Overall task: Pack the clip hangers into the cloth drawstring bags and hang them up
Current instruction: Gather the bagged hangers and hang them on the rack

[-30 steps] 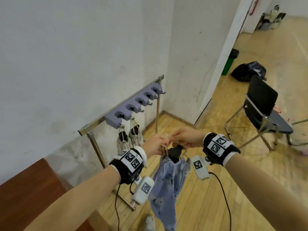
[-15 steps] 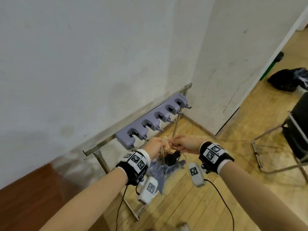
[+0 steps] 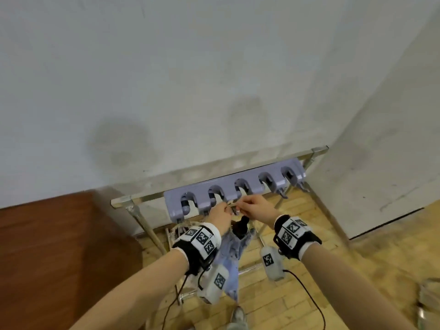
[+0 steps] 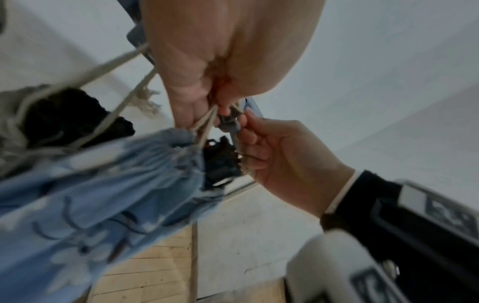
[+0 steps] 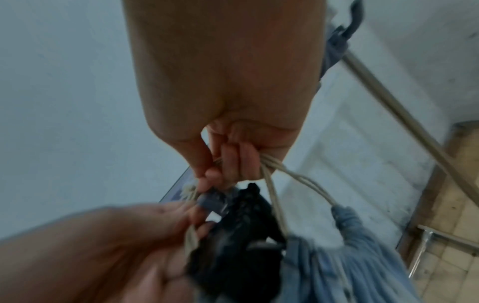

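Note:
A blue flowered drawstring bag (image 3: 234, 248) (image 4: 98, 196) (image 5: 362, 256) hangs below both hands, with black clip hangers (image 3: 241, 226) (image 4: 220, 160) (image 5: 238, 231) sticking out of its mouth. My left hand (image 3: 220, 216) (image 4: 207, 86) pinches the bag's beige cords (image 4: 204, 125). My right hand (image 3: 256, 208) (image 5: 228, 164) grips the cords (image 5: 293, 176) on the other side. Both hands hold the cords up at a small grey hook (image 4: 230, 123) (image 5: 210, 202) of the lavender hook rail (image 3: 233, 189).
The rail sits on a metal rack (image 3: 142, 225) against a white wall. A beige bag (image 3: 183, 228) (image 4: 18, 121) with black hangers inside hangs at the rail's left end. A brown wooden surface (image 3: 59, 258) lies left; wood floor (image 3: 333, 270) below.
The view has swung left and closer to the rack. Both hands have carried the blue bag up to the hook rail, near its middle hooks.

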`<action>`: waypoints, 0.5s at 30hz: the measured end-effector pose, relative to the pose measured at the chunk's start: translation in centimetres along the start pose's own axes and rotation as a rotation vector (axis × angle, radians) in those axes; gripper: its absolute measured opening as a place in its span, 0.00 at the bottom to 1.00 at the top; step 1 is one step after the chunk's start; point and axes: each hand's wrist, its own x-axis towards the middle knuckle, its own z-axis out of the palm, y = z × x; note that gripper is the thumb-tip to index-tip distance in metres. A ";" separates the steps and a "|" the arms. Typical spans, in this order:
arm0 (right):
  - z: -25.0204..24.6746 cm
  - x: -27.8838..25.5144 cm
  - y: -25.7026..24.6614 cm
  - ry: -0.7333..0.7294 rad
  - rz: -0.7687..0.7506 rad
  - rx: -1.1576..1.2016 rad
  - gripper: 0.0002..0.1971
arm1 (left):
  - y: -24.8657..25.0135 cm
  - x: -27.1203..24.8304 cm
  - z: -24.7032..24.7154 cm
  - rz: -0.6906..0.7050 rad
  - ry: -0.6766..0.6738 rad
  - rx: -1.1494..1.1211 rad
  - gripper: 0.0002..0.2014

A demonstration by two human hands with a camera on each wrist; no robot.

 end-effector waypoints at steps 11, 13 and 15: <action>1.6 2.1 2.5 -0.035 -0.018 -0.006 0.19 | -1.1 1.2 2.5 -0.163 0.096 0.002 0.12; 1.5 2.1 2.7 -0.046 0.002 0.048 0.18 | -1.1 1.5 2.7 -0.177 0.114 -0.039 0.09; 1.4 2.1 2.8 -0.063 0.016 0.093 0.16 | -1.0 1.6 2.8 -0.182 0.140 -0.102 0.05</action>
